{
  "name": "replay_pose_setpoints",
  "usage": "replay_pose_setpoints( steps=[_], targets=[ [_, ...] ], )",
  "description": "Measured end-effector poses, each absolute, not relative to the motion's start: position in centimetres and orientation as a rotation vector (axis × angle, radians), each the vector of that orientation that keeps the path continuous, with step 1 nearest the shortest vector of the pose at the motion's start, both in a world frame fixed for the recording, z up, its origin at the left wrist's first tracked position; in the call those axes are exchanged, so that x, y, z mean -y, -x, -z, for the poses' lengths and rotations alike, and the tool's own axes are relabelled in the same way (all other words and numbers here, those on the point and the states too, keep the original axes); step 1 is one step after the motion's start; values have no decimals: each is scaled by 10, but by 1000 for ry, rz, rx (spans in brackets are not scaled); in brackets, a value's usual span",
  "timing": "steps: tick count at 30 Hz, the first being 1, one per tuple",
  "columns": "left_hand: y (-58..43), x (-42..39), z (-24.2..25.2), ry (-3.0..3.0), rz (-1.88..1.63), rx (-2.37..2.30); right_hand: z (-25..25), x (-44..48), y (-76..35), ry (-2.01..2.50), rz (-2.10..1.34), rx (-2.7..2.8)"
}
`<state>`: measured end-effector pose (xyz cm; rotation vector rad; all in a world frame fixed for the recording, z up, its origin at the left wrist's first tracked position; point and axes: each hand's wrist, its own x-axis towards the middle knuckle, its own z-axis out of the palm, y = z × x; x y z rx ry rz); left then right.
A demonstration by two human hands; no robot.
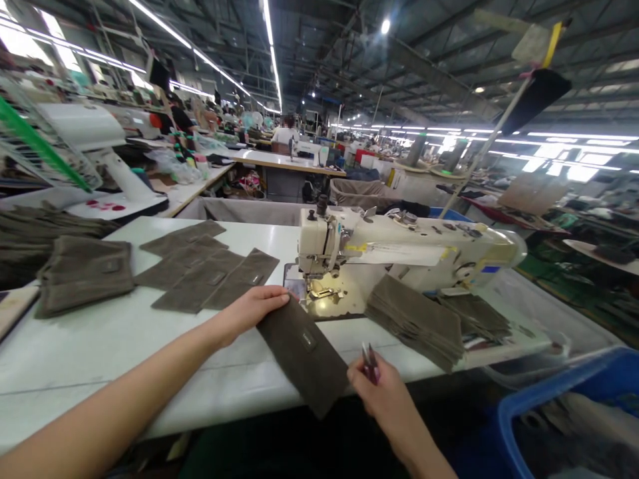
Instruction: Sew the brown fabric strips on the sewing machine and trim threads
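My left hand (259,307) pinches the upper edge of a dark olive fabric panel (294,339) with a small label sewn on it. The panel slants down toward me, its lower end past the table's front edge. In my right hand (384,392) are thread snips (370,364), blades pointing up; its fingers are beside the panel's right corner, and whether they also grip the cloth I cannot tell. Just beyond the panel stands a sewing machine (324,246), its metal needle plate (332,306) close to my left fingertips.
Similar panels (200,279) lie spread on the white table (100,359), with a folded stack (84,273) farther left. Another stack (419,319) rests right of the needle plate. A blue bin (509,426) stands at the lower right, and a fan (74,126) at the upper left.
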<state>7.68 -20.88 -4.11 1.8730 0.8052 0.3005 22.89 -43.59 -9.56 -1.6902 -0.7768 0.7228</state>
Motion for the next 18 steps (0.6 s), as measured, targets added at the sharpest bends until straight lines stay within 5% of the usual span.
replay_pose_setpoints(
  steps=[18],
  targets=[
    [-142, 165, 63, -2491, -217, -915, 123, 427, -206, 1592, -68, 1616]
  ],
)
